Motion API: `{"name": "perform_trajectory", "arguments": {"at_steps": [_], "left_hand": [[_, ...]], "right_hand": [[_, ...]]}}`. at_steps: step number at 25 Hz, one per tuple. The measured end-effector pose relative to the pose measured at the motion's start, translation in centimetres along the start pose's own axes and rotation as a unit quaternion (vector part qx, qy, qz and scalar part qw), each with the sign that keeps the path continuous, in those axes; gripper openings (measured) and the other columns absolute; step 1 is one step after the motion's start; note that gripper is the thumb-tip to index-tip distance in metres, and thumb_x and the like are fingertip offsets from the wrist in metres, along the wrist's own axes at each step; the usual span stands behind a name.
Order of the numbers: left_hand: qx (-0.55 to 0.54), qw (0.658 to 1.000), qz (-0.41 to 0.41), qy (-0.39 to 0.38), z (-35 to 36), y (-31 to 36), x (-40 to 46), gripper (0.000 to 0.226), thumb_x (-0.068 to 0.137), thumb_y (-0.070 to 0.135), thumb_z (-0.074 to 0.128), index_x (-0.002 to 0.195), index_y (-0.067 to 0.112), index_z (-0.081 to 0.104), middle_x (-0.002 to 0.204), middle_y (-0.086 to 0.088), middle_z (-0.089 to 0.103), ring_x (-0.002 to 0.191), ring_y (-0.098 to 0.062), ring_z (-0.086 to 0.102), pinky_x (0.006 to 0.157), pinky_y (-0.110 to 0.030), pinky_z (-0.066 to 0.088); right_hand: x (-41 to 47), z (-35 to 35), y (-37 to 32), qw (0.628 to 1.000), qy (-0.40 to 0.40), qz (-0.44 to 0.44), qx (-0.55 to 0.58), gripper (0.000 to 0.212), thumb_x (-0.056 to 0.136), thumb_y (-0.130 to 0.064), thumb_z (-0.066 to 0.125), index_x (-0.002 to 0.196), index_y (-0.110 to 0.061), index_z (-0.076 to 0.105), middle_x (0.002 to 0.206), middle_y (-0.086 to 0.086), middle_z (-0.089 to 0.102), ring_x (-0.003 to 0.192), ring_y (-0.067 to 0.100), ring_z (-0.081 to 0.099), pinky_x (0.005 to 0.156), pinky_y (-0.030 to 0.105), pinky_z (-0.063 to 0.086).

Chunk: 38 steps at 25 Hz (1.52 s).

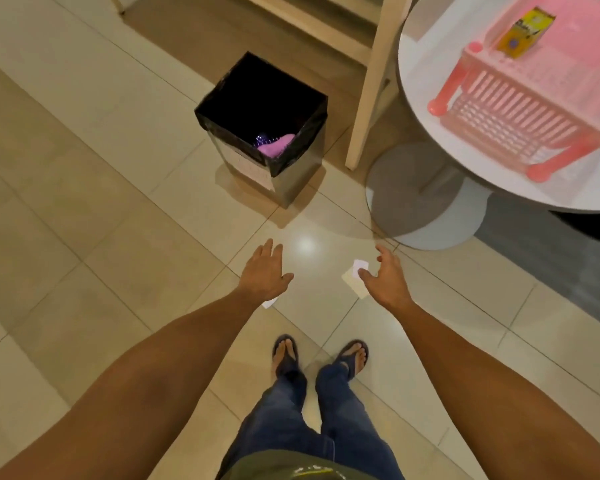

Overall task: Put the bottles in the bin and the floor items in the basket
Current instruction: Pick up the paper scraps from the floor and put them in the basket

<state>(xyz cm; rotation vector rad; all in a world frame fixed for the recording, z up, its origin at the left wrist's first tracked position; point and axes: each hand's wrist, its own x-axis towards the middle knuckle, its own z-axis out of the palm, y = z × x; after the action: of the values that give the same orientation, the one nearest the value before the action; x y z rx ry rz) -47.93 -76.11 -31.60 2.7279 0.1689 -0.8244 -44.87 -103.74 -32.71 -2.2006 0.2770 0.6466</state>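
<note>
Both arms reach over tiled floor, left hand (264, 271) spread, right hand (386, 279) loosely open above paper scraps (354, 279), bin (261, 128) at twelve o'clock, pink basket (530, 98) on table (423, 81) at two.

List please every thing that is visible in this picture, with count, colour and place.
bin: one, grey with black liner, on floor, left of table; purple and pink things inside
table: one, white, round, right side
basket: one, pink, on table
carton: one, yellow, in basket
wooden frame: one, beige, between bin and table
papers: two near right hand, white and cream, on floor
paper scrap: one, white, on floor, partly hidden by left wrist
sandals: two, dark, on feet
jeans: blue
left hand: open, empty
right hand: open, empty
</note>
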Motion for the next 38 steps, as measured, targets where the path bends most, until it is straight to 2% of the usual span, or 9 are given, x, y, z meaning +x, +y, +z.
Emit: {"name": "perform_trajectory", "arguments": {"at_steps": [4,9,16,21,25,30,32,35,38], "left_hand": [[-0.025,0.999,-0.006,-0.021,3.7,-2.9,2.6,0.079,0.098,0.044,0.054,0.158,0.009,0.015,0.167,-0.015,0.007,0.152,-0.035,0.012,0.122,-0.046,0.023],[-0.067,0.997,-0.042,-0.012,9.7,-6.7,7.4,0.079,0.097,0.040,0.059,0.157,0.009,0.018,0.166,-0.015,0.008,0.152,-0.035,0.013,0.121,-0.047,0.025],[-0.136,0.983,-0.116,-0.032,23.0,-12.1,15.1,0.082,0.094,0.035,0.066,0.156,0.009,0.021,0.166,-0.014,0.010,0.150,-0.036,0.017,0.117,-0.048,0.031],[-0.144,0.979,-0.134,-0.046,32.5,-16.1,21.7,0.086,0.091,0.036,0.070,0.156,0.008,0.022,0.164,-0.016,0.015,0.148,-0.038,0.023,0.116,-0.049,0.032],[-0.134,0.983,-0.124,-0.034,38.2,-19.6,26.7,0.081,0.090,0.035,0.071,0.155,0.010,0.028,0.157,-0.014,0.033,0.140,-0.036,0.039,0.111,-0.048,0.039],[-0.113,0.989,-0.070,-0.058,45.2,-23.4,32.3,0.087,0.083,0.038,0.079,0.152,0.012,0.033,0.152,-0.013,0.040,0.135,-0.032,0.044,0.109,-0.044,0.041],[-0.106,0.991,-0.053,-0.064,47.4,-24.4,33.4,0.090,0.078,0.043,0.082,0.150,0.015,0.037,0.150,-0.009,0.041,0.132,-0.030,0.045,0.107,-0.043,0.043],[-0.095,0.994,-0.008,-0.061,50.7,-25.9,35.1,0.085,0.075,0.049,0.082,0.144,0.016,0.044,0.144,-0.004,0.044,0.128,-0.027,0.046,0.103,-0.044,0.046],[-0.072,0.995,0.017,-0.065,52.7,-27.0,36.7,0.075,0.080,0.041,0.080,0.141,0.015,0.045,0.138,-0.008,0.043,0.122,-0.031,0.046,0.096,-0.047,0.048]], "right_hand": [[1.2,2.2,3.2,0.999,0.016,0.046,-0.008,0.075,0.093,-0.021,0.071,0.155,-0.022,0.030,0.149,0.014,0.040,0.130,0.035,0.049,0.109,0.048,0.045],[6.2,4.8,8.2,0.996,-0.005,0.072,-0.049,0.078,0.091,-0.020,0.071,0.156,-0.019,0.029,0.148,0.016,0.040,0.129,0.036,0.051,0.109,0.048,0.045],[16.8,11.7,17.3,0.995,-0.012,0.079,-0.061,0.076,0.092,-0.016,0.071,0.156,-0.018,0.030,0.149,0.016,0.041,0.131,0.033,0.051,0.109,0.046,0.045],[24.8,16.9,25.4,0.992,-0.018,0.086,-0.085,0.078,0.090,-0.020,0.074,0.155,-0.022,0.031,0.149,0.013,0.042,0.130,0.033,0.051,0.108,0.049,0.046],[30.4,19.4,31.5,0.990,-0.003,0.105,-0.091,0.078,0.089,-0.019,0.075,0.155,-0.023,0.033,0.147,0.012,0.044,0.128,0.031,0.053,0.107,0.047,0.047],[36.8,22.6,38.9,0.985,-0.005,0.095,-0.147,0.072,0.088,-0.023,0.077,0.152,-0.021,0.042,0.140,0.017,0.050,0.119,0.032,0.058,0.105,0.042,0.047],[39.0,23.8,40.8,0.980,-0.001,0.087,-0.178,0.074,0.086,-0.029,0.079,0.151,-0.018,0.044,0.140,0.019,0.051,0.124,0.035,0.055,0.107,0.042,0.045],[42.3,25.3,42.5,0.971,0.002,0.117,-0.208,0.090,0.081,-0.041,0.083,0.151,-0.008,0.037,0.144,0.023,0.046,0.133,0.039,0.046,0.111,0.047,0.037],[44.1,26.7,43.8,0.958,0.018,0.152,-0.241,0.101,0.074,-0.061,0.080,0.144,-0.003,0.037,0.141,0.021,0.046,0.133,0.039,0.044,0.109,0.048,0.037]]}}
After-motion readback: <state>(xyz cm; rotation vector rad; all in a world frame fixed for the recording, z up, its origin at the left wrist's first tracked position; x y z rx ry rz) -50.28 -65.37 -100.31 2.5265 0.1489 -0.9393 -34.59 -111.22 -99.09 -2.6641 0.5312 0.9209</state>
